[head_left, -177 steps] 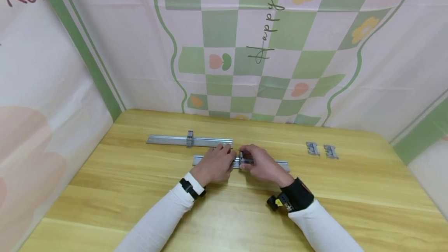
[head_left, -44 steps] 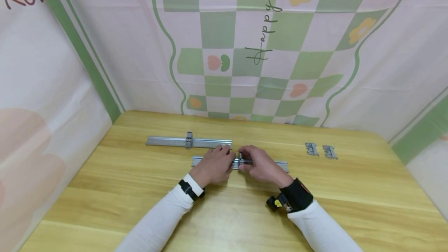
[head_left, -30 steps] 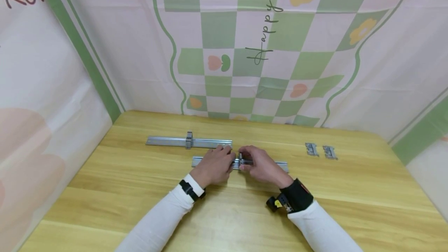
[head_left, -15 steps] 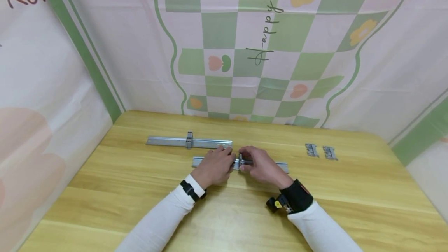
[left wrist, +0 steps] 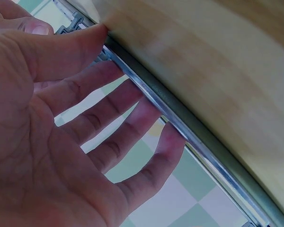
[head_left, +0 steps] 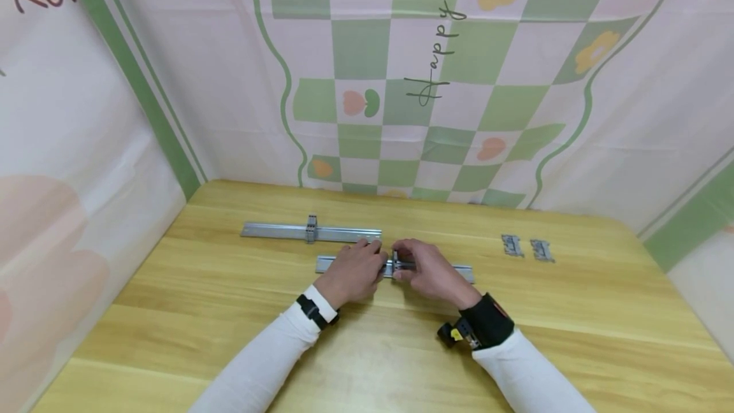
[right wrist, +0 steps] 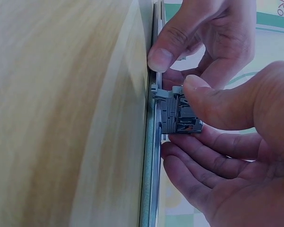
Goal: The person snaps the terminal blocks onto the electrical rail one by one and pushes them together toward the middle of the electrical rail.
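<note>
A slotted metal DIN rail [head_left: 463,273] lies on the wooden table in front of me. My left hand [head_left: 353,273] grips it left of its middle, and in the left wrist view the thumb is at one long edge while the fingertips [left wrist: 173,135] are at the other. Just to the right, my right hand [head_left: 429,273] pinches a grey terminal block [right wrist: 180,111] between thumb and fingers. The block stands upright across the rail, its foot right at the rail's edge in the right wrist view. The hands partly cover the rail.
Behind and to the left lies a second DIN rail [head_left: 275,231], bearing a small stack of grey terminal blocks [head_left: 311,229]. Two loose terminal blocks [head_left: 512,245] lie flat at the right. A patterned cloth [head_left: 413,101] hangs behind the table [head_left: 378,362].
</note>
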Demonstrator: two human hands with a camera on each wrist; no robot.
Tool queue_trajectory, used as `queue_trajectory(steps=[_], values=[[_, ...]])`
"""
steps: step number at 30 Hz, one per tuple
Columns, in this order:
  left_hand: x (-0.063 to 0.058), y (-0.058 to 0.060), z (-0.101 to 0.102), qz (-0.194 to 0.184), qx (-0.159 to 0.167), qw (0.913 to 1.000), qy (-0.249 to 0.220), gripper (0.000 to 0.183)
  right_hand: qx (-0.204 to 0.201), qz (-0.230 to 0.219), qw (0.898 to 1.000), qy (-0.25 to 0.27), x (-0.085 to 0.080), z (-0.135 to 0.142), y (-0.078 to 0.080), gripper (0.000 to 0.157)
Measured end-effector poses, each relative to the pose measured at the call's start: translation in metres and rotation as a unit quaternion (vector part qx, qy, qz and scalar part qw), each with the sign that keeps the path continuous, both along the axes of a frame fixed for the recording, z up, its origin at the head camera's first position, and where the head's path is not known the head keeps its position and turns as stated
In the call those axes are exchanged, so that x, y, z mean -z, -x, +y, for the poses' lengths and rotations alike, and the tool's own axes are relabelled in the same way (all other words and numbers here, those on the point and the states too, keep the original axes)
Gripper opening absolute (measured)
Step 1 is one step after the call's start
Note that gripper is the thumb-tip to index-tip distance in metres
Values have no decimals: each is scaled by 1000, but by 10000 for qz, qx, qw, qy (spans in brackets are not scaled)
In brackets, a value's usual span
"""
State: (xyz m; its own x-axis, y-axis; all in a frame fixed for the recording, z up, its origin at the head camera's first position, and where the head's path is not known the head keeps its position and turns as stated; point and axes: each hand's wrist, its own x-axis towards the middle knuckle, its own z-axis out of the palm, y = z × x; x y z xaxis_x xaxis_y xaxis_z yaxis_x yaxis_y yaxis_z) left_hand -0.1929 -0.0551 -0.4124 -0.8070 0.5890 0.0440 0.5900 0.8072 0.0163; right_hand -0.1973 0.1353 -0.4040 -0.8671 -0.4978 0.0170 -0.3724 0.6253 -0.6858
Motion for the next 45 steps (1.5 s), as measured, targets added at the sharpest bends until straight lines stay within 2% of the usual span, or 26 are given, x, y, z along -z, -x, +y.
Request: queue_trajectory(steps=[22,34,45], values=[[2,1,0,37,-29,10000,14,23,2,141,9999,22,4,0,0,43],[-2,2,-3,-176,21,9990,-418,18,126,-66,9999,67,4,-1,1,44],[-2,3,-4,-212,48,9988,-432,18,-3,-13,10000,11,3,2,2,49]])
